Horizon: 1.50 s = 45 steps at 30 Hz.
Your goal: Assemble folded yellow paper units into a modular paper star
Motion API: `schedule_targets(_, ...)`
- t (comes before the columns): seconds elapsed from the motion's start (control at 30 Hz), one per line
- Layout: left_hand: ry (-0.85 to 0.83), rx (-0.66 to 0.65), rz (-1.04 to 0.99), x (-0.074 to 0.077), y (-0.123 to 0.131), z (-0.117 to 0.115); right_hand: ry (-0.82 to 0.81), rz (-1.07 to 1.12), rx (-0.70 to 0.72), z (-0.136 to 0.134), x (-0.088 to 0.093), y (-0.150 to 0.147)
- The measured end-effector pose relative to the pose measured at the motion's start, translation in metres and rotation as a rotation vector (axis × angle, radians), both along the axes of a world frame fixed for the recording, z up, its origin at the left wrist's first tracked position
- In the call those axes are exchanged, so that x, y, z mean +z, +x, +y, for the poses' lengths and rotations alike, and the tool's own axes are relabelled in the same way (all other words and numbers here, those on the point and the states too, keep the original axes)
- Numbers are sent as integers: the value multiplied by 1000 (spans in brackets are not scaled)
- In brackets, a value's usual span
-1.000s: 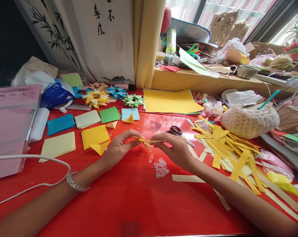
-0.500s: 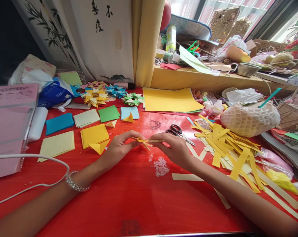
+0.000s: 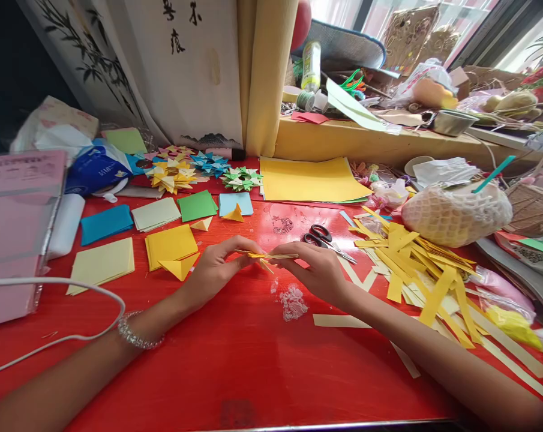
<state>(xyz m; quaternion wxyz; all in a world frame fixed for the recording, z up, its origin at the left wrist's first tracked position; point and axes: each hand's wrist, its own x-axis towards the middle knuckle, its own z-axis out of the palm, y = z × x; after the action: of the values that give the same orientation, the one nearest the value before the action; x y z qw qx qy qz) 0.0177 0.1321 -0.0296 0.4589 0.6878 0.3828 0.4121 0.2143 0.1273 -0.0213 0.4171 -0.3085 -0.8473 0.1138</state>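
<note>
Head view shows the left hand [image 3: 217,269] and right hand [image 3: 318,270] meeting above a glossy red table [image 3: 253,360], fingertips of both pinched shut on a thin bundle of yellow paper strips [image 3: 266,256] held flat and level between them; how the strips interlock is probably too fine to read. Black-handled scissors [image 3: 320,235] lie just beyond the right hand. A loose heap of cut yellow strips [image 3: 424,270] sprawls to the right, and square paper stacks [image 3: 170,245] sit left.

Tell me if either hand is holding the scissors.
No: the scissors lie on the table; left hand and right hand pinch the yellow strips.
</note>
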Motion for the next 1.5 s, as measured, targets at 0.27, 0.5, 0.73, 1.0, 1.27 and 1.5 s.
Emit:
schedule_targets(0.27, 9, 4, -9, 0, 0, 1, 8, -25, -13, 1, 0, 1)
schedule_targets(0.5, 7, 22, -14, -3, 0, 0, -49, -9, -16, 1, -1, 1)
schedule_targets(0.73, 59, 13, 79, -1, -1, -1, -50, 7, 2, -1, -2, 0)
schedule_targets(1.0, 256, 17, 241, -5, -2, -4, 118, -17, 47, -2, -2, -1)
schedule_targets(1.27, 230, 34, 245, -6, -2, -7, 127, -32, 71, -3, 1, -1)
schedule_targets(1.5, 244, 26, 239, -6, -2, -9, 127, -58, 99, -4, 5, 0)
